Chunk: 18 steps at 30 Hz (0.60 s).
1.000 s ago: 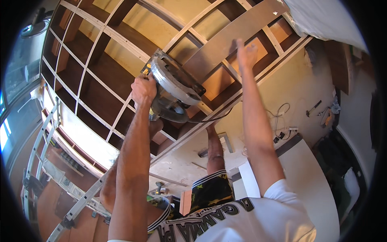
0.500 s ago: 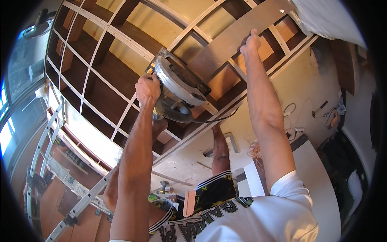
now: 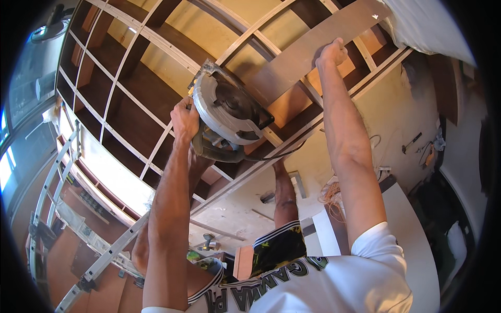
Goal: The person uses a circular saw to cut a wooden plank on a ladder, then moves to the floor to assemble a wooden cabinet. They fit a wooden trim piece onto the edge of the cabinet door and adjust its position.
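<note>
A grey circular saw (image 3: pixel 216 112) rests at the left end of a long brown board (image 3: pixel 300 52), over a wooden grid frame (image 3: pixel 167 49). My left hand (image 3: pixel 185 120) is closed on the saw's left side, its fingertips hidden. Its dark looped handle (image 3: pixel 216 153) and power cord (image 3: pixel 282 154) show at the near side. Farther right, my right hand (image 3: pixel 332 53) grips the board's near edge, thumb side up and fingers partly hidden. The board lies slantwise across several of the frame's open compartments.
White sheeting (image 3: pixel 433 23) drapes beyond the board's right end. An aluminium ladder (image 3: pixel 109 254) stands at lower left. On the floor lie a hammer (image 3: pixel 412 142), a coil of orange cord (image 3: pixel 332 195) and a cordless drill (image 3: pixel 209 241). A white panel (image 3: pixel 407 229) stands near my right side.
The saw has shifted slightly left and turned, showing more of its guard's face, with my left hand on it. The board and my right hand have moved a little to the right.
</note>
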{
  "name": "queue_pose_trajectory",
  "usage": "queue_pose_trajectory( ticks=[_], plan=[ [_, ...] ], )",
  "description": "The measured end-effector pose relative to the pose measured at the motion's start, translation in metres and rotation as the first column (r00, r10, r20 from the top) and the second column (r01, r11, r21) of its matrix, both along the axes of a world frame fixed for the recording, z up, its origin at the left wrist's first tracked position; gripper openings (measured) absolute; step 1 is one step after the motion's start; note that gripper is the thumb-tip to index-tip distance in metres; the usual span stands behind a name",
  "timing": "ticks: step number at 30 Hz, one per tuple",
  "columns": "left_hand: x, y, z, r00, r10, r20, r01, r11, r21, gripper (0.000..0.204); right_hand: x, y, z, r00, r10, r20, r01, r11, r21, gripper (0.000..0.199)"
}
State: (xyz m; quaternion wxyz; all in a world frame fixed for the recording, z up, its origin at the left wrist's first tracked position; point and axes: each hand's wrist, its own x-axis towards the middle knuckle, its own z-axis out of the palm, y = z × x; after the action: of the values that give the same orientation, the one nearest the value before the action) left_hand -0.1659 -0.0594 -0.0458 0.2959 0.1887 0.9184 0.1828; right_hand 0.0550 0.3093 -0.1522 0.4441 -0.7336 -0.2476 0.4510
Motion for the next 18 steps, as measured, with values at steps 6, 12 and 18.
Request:
queue_pose_trajectory(
  ticks=[6, 12, 18],
  plan=[
    [-0.004, -0.006, -0.008, 1.000, -0.010, 0.013, 0.010, 1.000, -0.025, 0.034, 0.011, 0.001, 0.005, 0.949, 0.059, 0.310, -0.047, 0.998, -0.047, 0.048],
    [-0.005, -0.006, -0.013, 1.000, 0.012, 0.000, -0.012, 0.999, -0.033, 0.033, 0.058, -0.001, 0.041, 0.847, 0.131, 0.515, -0.123, 0.991, -0.050, 0.051],
    [-0.007, -0.013, -0.022, 0.998, -0.002, -0.061, 0.000, 1.000, -0.022, 0.042, 0.137, 0.001, 0.085, 0.840, 0.259, 0.477, -0.287, 0.958, -0.015, 0.048]
  ],
)
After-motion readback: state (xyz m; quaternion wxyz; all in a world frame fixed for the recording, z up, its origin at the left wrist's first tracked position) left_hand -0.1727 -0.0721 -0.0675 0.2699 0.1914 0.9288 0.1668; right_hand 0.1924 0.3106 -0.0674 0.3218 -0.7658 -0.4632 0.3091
